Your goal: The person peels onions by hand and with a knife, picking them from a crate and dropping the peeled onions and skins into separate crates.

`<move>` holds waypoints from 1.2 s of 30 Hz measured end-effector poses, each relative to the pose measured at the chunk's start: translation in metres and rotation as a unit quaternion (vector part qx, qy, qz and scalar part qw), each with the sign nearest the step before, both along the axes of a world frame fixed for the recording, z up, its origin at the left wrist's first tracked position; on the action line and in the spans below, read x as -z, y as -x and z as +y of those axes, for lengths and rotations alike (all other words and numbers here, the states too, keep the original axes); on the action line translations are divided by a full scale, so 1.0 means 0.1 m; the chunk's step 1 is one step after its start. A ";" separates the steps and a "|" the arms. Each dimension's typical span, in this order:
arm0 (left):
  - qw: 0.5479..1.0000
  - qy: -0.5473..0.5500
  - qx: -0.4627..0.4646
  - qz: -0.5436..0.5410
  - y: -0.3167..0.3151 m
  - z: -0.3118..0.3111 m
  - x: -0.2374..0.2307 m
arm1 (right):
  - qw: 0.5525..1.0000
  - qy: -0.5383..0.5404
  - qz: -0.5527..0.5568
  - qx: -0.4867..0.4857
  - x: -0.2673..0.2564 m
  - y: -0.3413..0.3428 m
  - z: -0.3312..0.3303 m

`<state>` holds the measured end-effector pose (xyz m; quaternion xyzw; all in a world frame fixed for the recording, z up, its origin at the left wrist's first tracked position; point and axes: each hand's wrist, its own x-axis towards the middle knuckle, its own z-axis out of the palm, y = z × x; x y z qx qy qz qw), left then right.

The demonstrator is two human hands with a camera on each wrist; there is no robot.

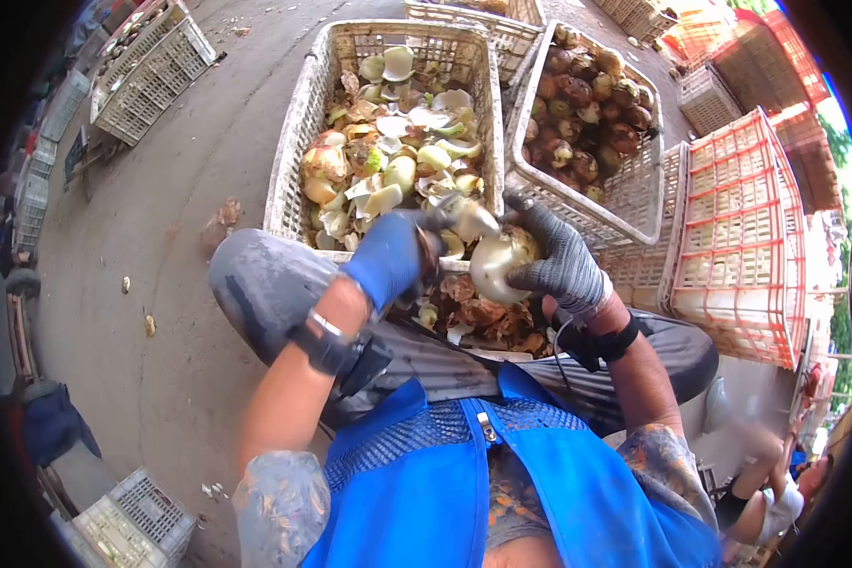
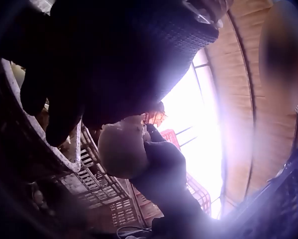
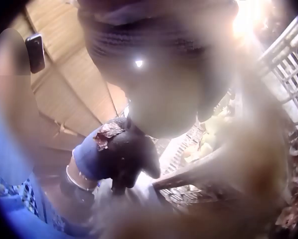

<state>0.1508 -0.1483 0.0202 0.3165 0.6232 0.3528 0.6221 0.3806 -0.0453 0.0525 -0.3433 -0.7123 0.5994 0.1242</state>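
My right hand (image 1: 563,256), in a grey knit glove, grips a pale, mostly peeled onion (image 1: 502,267) low over the near edge of the peel crate. The same onion (image 2: 121,149) shows white in the left wrist view, with the dark right thumb against its side. Close to its left is my left hand (image 1: 393,254), in a blue and dark glove, blurred by motion. A pale piece of peel (image 1: 473,223) lies between the left fingertips and the onion. Brown skin (image 3: 109,135) clings to the left glove in the right wrist view. I cannot tell whether the left fingers pinch the peel.
Ahead stands a white crate (image 1: 289,142) heaped with pale onion peels. To its right, a tilted crate (image 1: 648,213) holds brown unpeeled onions. Dry brown skins (image 1: 483,317) lie between my knees. Stacked crates under red netting (image 1: 738,237) rise on the right; another person (image 1: 776,483) sits there.
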 end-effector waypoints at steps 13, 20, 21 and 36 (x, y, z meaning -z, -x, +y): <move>0.942 -0.261 -0.147 -0.148 -0.33 -0.04 0.35 | 0.959 0.255 0.116 0.041 0.23 0.03 0.11; 0.863 -0.369 -0.344 0.007 -0.62 -0.02 0.23 | 0.818 0.470 0.299 0.143 0.21 0.08 -0.19; 0.866 -0.366 -0.340 0.008 -0.62 -0.03 0.23 | 0.834 0.442 0.289 0.159 0.28 0.09 -0.23; 0.952 -0.229 -0.194 -0.059 -0.02 0.13 0.08 | 0.962 0.104 0.168 0.189 0.27 -0.13 -0.03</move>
